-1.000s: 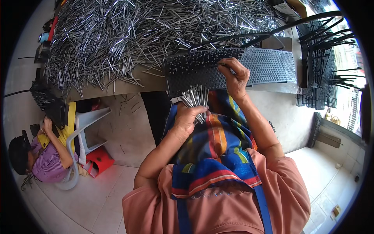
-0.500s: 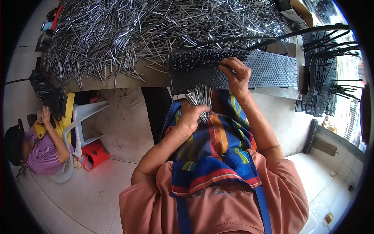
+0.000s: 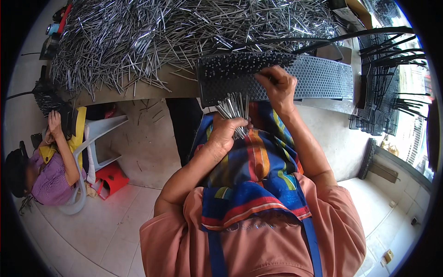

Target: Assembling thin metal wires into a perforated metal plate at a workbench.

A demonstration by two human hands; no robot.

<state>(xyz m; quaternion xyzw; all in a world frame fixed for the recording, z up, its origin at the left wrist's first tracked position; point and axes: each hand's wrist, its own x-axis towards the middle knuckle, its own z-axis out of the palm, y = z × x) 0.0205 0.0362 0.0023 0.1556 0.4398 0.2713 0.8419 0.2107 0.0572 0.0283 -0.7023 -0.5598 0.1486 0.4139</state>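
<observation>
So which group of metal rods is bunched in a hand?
The small fanned bundle of metal rods clasped in the left hand, by the near edge of the perforated panel; the larger pile lies loose across the table.

We see a brown worktop [image 3: 181, 87] with a tangled heap of silvery rods [image 3: 152, 37] across its back and left, and a dark perforated plate [image 3: 323, 79] along its front edge, towards the right.

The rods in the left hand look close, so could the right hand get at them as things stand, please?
Probably yes: the right hand is close by at the panel, nothing seems to stand between, and the rods fan out above the left hand.
</observation>
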